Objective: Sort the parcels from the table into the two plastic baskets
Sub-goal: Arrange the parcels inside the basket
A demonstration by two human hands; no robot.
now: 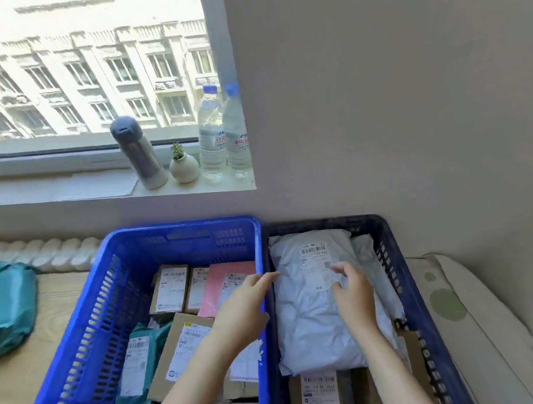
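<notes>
While both grips hover released, white parcel (317, 299) beneath right hand (353, 292), left hand (244, 305) beside it.

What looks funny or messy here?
Nothing is spilled or broken. The grey bag lies flat in the dark basket under both hands. One teal parcel is still on the table, unsorted.
</notes>
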